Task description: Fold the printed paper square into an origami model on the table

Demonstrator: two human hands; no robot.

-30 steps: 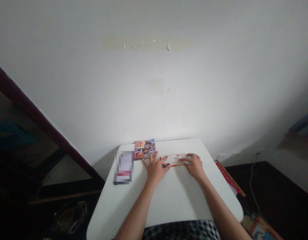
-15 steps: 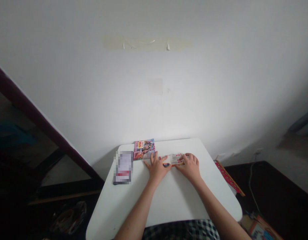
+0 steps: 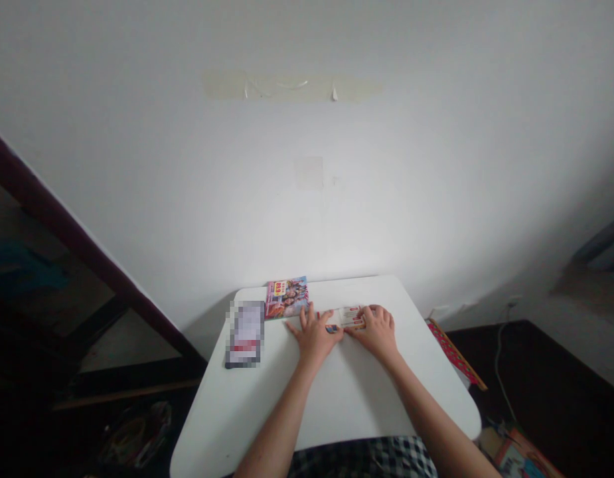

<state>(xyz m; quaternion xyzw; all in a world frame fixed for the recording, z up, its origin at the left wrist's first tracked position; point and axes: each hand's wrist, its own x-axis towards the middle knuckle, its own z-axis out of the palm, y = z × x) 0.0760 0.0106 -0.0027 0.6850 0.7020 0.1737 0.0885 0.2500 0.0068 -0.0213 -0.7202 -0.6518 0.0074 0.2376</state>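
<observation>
A folded printed leaflet (image 3: 349, 317), whitish with red marks, lies on the white table (image 3: 346, 392) between my hands. My left hand (image 3: 314, 335) rests at its left end with the fingers spread; thumb and one finger touch the paper. A small blue and orange patch shows between them. My right hand (image 3: 380, 332) has its fingers bent over the right end of the leaflet, thumb along the near edge. The two thumb tips almost meet. Beyond my left fingertips lies a colourful flyer (image 3: 287, 297) with a yellow price box. My hands cover part of the leaflet.
A blurred-out phone-like object (image 3: 245, 335) lies at the table's left side. The white wall (image 3: 307, 226) rises behind the far edge. A dark red frame (image 3: 87, 226) leans at left. On the right are a red patterned item (image 3: 453, 355) and a cable (image 3: 499, 368).
My thumbs have moved closer together at the leaflet's near edge, and less of its orange border shows. The view has shifted very slightly. The flyer stays put.
</observation>
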